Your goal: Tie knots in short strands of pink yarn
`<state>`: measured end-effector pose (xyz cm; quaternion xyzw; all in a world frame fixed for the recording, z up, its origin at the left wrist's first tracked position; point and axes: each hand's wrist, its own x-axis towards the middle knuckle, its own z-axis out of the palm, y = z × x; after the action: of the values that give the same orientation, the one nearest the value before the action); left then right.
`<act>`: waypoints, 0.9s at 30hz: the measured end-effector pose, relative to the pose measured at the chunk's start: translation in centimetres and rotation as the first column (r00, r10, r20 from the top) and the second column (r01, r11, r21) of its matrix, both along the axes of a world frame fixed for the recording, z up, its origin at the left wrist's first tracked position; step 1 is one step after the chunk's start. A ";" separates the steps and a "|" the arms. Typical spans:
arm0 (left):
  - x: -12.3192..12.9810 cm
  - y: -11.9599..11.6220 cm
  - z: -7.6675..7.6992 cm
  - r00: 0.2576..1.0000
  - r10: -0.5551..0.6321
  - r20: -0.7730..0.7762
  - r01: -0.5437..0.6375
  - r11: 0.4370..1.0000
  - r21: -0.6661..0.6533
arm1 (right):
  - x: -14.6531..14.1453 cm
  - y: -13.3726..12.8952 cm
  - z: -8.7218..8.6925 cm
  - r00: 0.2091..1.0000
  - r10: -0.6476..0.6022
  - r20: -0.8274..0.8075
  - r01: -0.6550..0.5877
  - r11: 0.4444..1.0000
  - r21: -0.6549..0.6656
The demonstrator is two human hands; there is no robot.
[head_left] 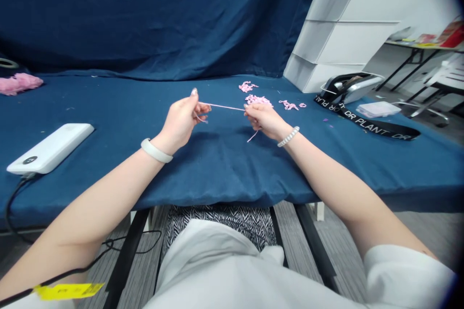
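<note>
1. My left hand (pixel 181 117) is closed in a pinch on a pink cord (pixel 223 106); my right hand (pixel 264 120) pinches it likewise;
2. the cord spans taut between them, above the blue-covered tabletop (pixel 217 169), near pink cord scraps (pixel 258 100);
3. steady, even tension from both pinches is advised.

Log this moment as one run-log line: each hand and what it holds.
left hand: pinches pink cord | right hand: pinches same cord, held straight between hands | nearby: pink scraps on blue cloth
</note>
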<state>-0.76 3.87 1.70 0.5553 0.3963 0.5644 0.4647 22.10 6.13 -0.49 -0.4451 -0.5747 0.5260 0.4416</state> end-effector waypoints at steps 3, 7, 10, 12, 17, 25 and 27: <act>-0.5 0.1 0.8 0.996 -0.055 0.070 0.059 0.997 -0.058 | 0.3 0.4 -0.6 0.978 -0.072 0.197 0.046 0.990 0.133; -1.3 0.1 1.6 0.994 -0.061 0.090 0.060 0.998 0.015 | 0.6 0.6 -0.9 0.914 -0.119 0.389 0.022 0.969 0.245; -1.6 0.0 2.1 0.987 -0.006 0.159 -0.006 0.997 0.078 | 0.9 0.7 -1.0 0.895 -0.113 0.431 0.000 0.968 0.252; -1.8 -0.1 2.5 0.972 0.010 0.234 -0.025 0.998 0.064 | 1.0 0.8 -0.9 0.893 -0.105 0.437 -0.005 0.970 0.243; -2.2 0.3 2.7 0.940 0.110 0.324 -0.105 0.994 -0.034 | 1.4 0.4 -0.2 0.962 0.042 0.269 -0.062 0.996 0.067; -2.8 3.0 0.4 0.906 0.032 0.423 0.061 0.977 -0.204 | 2.8 0.3 1.5 0.891 0.036 -0.453 -0.034 0.999 0.013; -2.6 3.1 0.1 0.892 0.044 0.450 0.086 0.961 -0.264 | 3.1 0.2 1.8 0.905 -0.020 -0.425 0.061 0.995 0.083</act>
<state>-3.37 7.02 1.78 0.3428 0.3464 0.6116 0.6233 25.20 6.29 1.26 -0.3107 -0.4799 0.5730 0.5872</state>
